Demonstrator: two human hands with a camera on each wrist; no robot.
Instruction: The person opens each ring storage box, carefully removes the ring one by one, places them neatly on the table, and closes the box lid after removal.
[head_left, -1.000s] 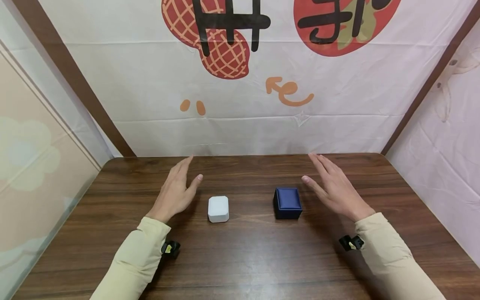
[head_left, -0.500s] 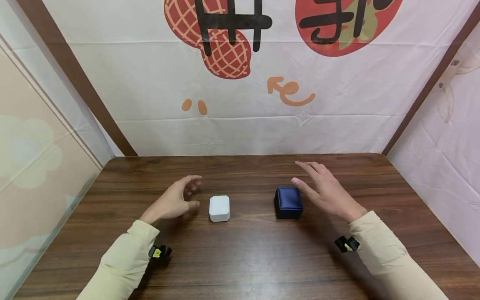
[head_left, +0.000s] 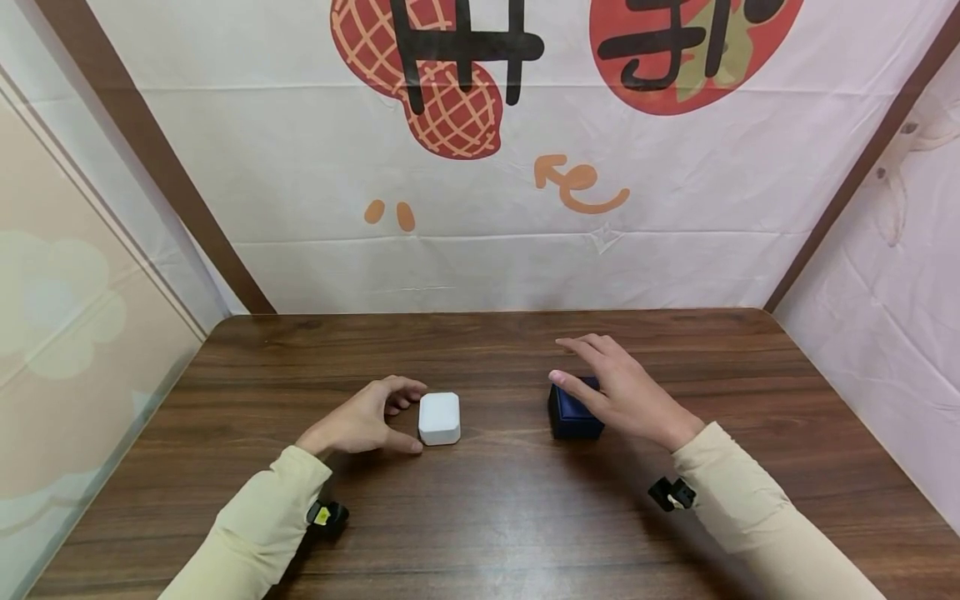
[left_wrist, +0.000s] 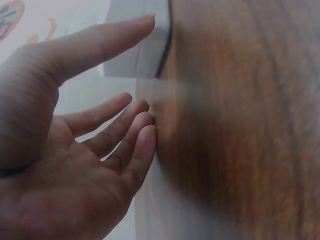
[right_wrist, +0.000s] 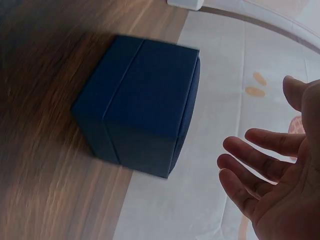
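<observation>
Glare pales the tabletop (head_left: 491, 546); wrist views look dim

left fingers (head_left: 405, 384) have neared the white box (head_left: 439, 417), right fingers (head_left: 591, 354) shifted leftward.

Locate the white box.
In the head view, the white box sits on the wood-grain table, beside the left hand, left of the navy box.

A dark brown wood-grained worktop (head_left: 480, 508) (its far corners rounded, a pale sheen on its nearer part) carries two small boxes set apart from each other, a white box (head_left: 438, 417) with clipped corners on the left and a dark blue box (head_left: 574, 422) on the right.
</observation>
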